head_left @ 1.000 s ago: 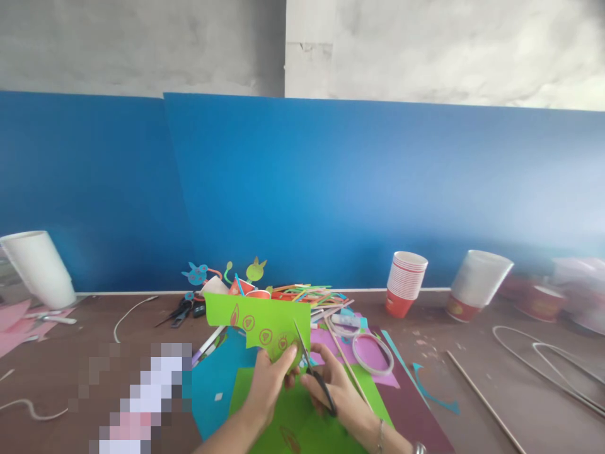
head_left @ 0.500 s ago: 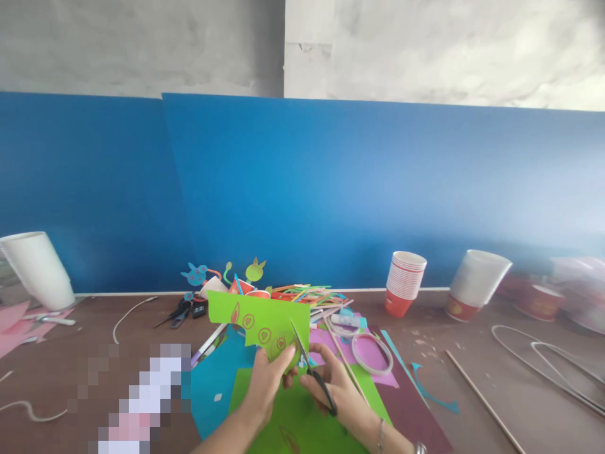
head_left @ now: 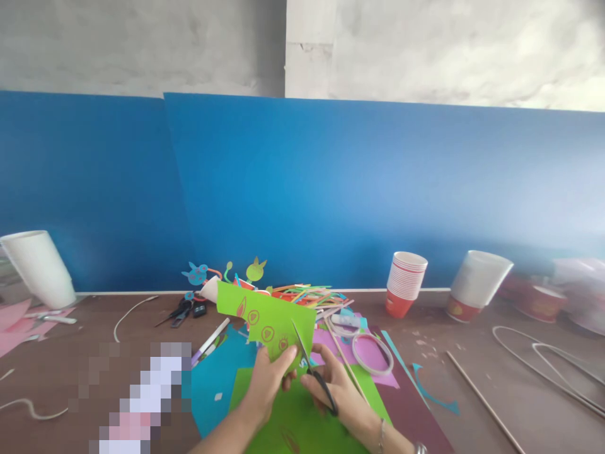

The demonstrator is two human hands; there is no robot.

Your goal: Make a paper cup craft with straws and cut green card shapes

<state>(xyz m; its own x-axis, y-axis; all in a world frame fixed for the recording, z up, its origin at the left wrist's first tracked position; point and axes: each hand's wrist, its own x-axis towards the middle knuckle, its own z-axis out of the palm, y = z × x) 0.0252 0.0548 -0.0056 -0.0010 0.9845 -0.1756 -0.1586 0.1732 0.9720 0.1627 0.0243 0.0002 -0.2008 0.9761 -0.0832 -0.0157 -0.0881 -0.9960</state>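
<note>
lime-green paper piece with red-drawn circled hearts [head_left: 295,315]: raised above brown table [head_left: 89,334], pinched in left hand [head_left: 267,378]. black-handled metal scissors [head_left: 312,372]: clasped in right hand [head_left: 341,384], blades at the paper's right part. beneath hands: flat bright-green paper sheet [head_left: 293,419], partly over blue paper sheet [head_left: 212,384]. farther right: stacked red-and-white paper cups [head_left: 406,284].

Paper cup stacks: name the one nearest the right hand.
The narrow middle stack is nearest the right hand; the white stack far left and wider one at right stand farther.
</note>
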